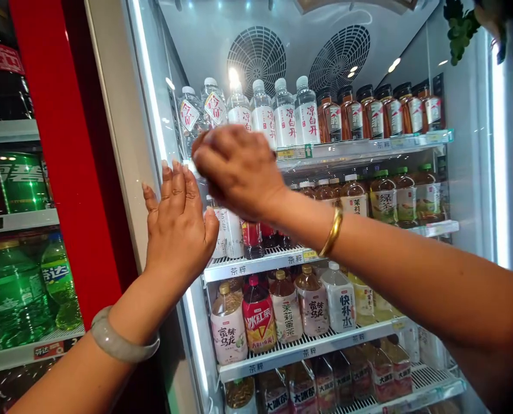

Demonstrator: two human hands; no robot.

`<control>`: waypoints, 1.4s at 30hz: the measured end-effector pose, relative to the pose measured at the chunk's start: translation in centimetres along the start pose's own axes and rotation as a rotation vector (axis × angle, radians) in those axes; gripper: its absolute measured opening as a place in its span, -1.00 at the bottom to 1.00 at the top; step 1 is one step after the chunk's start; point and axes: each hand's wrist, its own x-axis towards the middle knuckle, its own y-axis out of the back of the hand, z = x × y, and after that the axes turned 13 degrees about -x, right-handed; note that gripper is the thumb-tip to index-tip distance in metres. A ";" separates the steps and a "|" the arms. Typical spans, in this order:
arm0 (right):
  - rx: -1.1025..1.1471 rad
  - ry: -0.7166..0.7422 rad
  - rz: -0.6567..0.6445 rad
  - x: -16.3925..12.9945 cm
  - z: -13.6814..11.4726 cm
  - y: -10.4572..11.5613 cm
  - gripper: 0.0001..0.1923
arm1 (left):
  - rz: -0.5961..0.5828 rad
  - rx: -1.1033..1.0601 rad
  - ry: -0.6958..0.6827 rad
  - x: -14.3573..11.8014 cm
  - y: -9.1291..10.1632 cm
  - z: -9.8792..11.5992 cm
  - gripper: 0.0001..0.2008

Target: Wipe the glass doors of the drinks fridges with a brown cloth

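Note:
My left hand (176, 221) lies flat against the left edge of a glass-fronted drinks cooler, its fingers stretched out and pointing up, with nothing in it. A grey bangle (125, 339) circles that wrist. Just to its right and slightly higher, my right hand (237, 169) is closed with curled fingers in front of the glass. What it holds, if anything, is hidden by the hand and some blur. A gold bracelet (332, 231) is on the right wrist. Behind the right hand stand clear water bottles (286, 112) with white caps on the top shelf.
Amber bottles (368, 115) stand at the top right. Green-capped tea bottles (383, 195) are on the shelf below. A lower shelf bears labelled tea bottles (259, 316). At left, a red panel (71, 144) borders another cooler with green soda bottles (15, 287). Plastic grapes (458, 31) hang top right.

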 end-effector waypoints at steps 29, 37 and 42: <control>0.128 0.054 0.119 -10.9 10.1 0.7 -0.75 | 0.054 -0.078 -0.056 0.2 -8.0 11.4 -0.18; 0.044 0.126 0.202 -16.7 17.3 2.1 -0.79 | 0.085 -0.064 -0.137 -0.7 -9.4 13.3 -0.14; 0.013 -0.056 0.157 -13.9 16.6 1.5 -0.76 | 0.104 -0.068 -0.111 1.7 -10.8 16.0 -0.18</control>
